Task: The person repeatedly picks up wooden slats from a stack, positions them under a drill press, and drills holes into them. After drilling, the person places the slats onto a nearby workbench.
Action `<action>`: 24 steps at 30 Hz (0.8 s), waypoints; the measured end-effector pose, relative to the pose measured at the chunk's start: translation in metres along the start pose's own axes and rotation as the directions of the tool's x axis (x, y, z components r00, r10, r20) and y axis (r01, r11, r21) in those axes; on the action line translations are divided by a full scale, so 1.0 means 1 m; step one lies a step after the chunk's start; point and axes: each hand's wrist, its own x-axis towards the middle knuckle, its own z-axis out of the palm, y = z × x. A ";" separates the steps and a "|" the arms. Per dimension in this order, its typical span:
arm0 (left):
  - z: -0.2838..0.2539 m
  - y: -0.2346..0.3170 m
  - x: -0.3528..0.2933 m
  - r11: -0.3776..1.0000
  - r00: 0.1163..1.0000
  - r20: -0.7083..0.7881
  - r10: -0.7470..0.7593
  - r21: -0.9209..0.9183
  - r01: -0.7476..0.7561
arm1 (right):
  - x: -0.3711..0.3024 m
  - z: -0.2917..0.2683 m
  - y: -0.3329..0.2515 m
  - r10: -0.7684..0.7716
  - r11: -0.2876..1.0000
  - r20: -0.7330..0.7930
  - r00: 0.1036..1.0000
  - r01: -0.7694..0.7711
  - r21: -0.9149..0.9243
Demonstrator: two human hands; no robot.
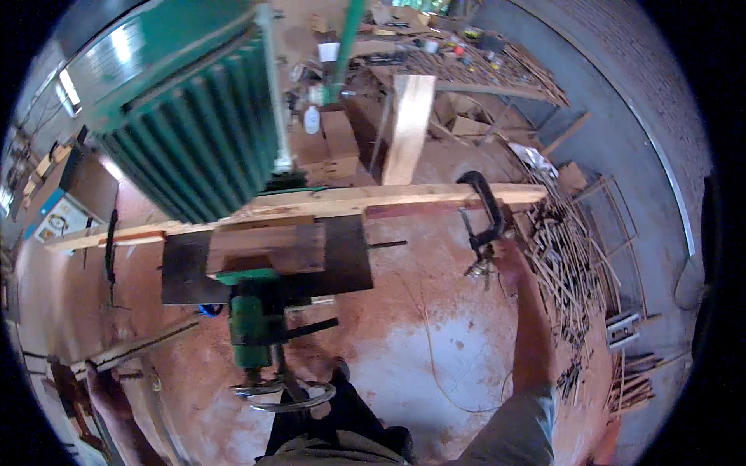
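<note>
A black C-clamp sits over the right part of a long pale wooden beam. My right hand is closed on the lower end of this clamp, by its screw. Down at the far left, my left hand is beside a wooden strip and dark wooden pieces; its fingers are too blurred to read. The beam runs across a green machine with a dark metal table, where a brown wooden block lies. Another dark clamp hangs on the beam's left part.
A ribbed green machine housing looms above the beam. Below the table are a green column and a metal handwheel. Thin wood offcuts pile up at right. A pale board leans against a cluttered bench. A cable crosses the floor.
</note>
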 end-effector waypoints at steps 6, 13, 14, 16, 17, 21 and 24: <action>0.051 0.001 0.029 0.998 0.981 -0.192 0.009 -0.055 -0.020 | -0.041 0.112 -0.216 -0.444 0.808 -0.018 0.896 0.391 -0.441; 0.101 -0.008 0.109 0.970 0.980 -0.192 0.043 -0.225 -0.087 | 0.010 0.285 -0.296 -0.484 0.655 0.352 0.801 0.599 -0.460; 0.097 -0.009 0.117 0.975 0.987 -0.152 0.055 -0.205 -0.086 | 0.018 0.298 -0.303 -0.502 0.645 0.365 0.784 0.620 -0.447; 0.107 -0.014 0.129 0.984 0.997 -0.060 0.052 -0.165 -0.061 | 0.030 0.317 -0.296 -0.557 0.613 0.344 0.756 0.654 -0.444; 0.128 -0.015 0.129 0.978 0.982 -0.190 0.017 -0.203 -0.056 | 0.035 0.321 -0.293 -0.564 0.581 0.369 0.738 0.673 -0.458; 0.130 -0.036 0.159 0.963 0.992 -0.122 -0.043 -0.270 0.008 | 0.042 0.315 -0.293 -0.563 0.581 0.429 0.706 0.707 -0.403; 0.145 -0.055 0.183 0.952 0.996 -0.030 -0.088 -0.296 0.075 | 0.046 0.314 -0.290 -0.554 0.584 0.440 0.707 0.706 -0.400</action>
